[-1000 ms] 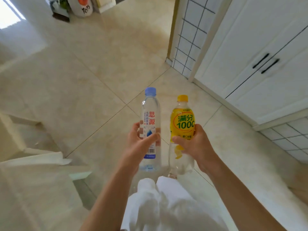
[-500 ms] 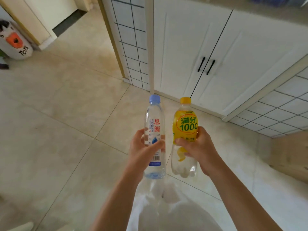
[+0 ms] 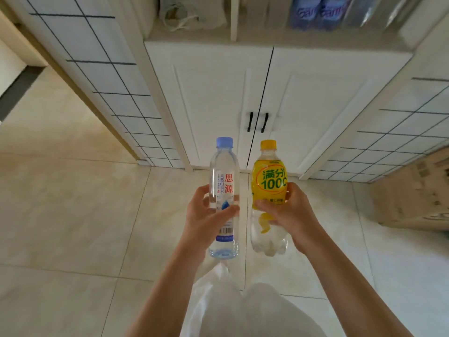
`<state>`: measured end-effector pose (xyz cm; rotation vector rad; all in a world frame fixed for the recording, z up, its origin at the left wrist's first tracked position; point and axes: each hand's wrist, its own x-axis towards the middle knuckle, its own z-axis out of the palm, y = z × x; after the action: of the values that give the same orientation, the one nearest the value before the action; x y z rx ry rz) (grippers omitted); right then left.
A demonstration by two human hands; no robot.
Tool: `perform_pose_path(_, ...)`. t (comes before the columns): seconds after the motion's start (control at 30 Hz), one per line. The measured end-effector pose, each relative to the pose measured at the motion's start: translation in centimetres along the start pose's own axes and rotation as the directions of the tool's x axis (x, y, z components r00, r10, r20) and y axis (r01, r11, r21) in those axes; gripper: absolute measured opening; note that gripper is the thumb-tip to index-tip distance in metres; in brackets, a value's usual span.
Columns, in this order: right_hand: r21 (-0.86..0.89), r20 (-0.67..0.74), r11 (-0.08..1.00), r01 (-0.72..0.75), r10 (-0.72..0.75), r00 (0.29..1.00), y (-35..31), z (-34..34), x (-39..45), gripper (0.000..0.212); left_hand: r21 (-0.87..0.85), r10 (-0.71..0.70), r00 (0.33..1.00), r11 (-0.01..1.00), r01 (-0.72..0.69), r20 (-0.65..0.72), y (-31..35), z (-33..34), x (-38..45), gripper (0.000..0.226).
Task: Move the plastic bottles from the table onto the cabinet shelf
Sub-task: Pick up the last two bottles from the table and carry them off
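Note:
My left hand [image 3: 206,216] grips a clear water bottle [image 3: 224,181] with a blue cap, held upright at its middle. My right hand [image 3: 289,210] grips a yellow-labelled bottle [image 3: 268,177] with a yellow cap, also upright, right beside the first. Both are held in front of me above the floor. The white cabinet [image 3: 218,93] stands straight ahead, its two doors closed. Its open shelf [image 3: 267,41] runs along the top of the view, well above the bottles.
The shelf holds a white bag with cords [image 3: 184,15] at left and blue-labelled packs [image 3: 318,10] at right, split by a divider. Tiled walls flank the cabinet. A cardboard box [image 3: 413,193] sits on the floor at right. Pale floor tiles spread to the left.
The view has swung round to face the cabinet squarely and nearer; its shelf has come into sight. Both hands keep the same grip on their bottles.

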<state>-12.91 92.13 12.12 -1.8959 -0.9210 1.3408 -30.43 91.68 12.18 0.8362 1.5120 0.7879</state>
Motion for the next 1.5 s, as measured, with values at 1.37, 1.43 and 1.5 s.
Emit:
perform_pose_path(1.37, -0.095, -0.301, 0.840, 0.535, -0.536, 0.789, -30.3, -10.8, 38.0, 0.067, 0.159, 0.520, 0.854, 0.844, -0.512, -0.012, 32.4, 15.6, 38.2, 0.067)
perform_pose_path(1.43, -0.067, -0.306, 0.842, 0.535, -0.528, 0.792, -30.5, -10.2, 38.9, 0.068, 0.166, 0.523, 0.852, 0.842, -0.514, -0.012, 32.7, 15.5, 39.4, 0.069)
perform_pose_path(1.5, -0.064, -0.308, 0.840, 0.538, -0.530, 0.790, -30.7, -9.8, 39.6, 0.070, 0.156, 0.526, 0.850, 0.841, -0.518, -0.015, 33.2, 15.4, 40.1, 0.070)
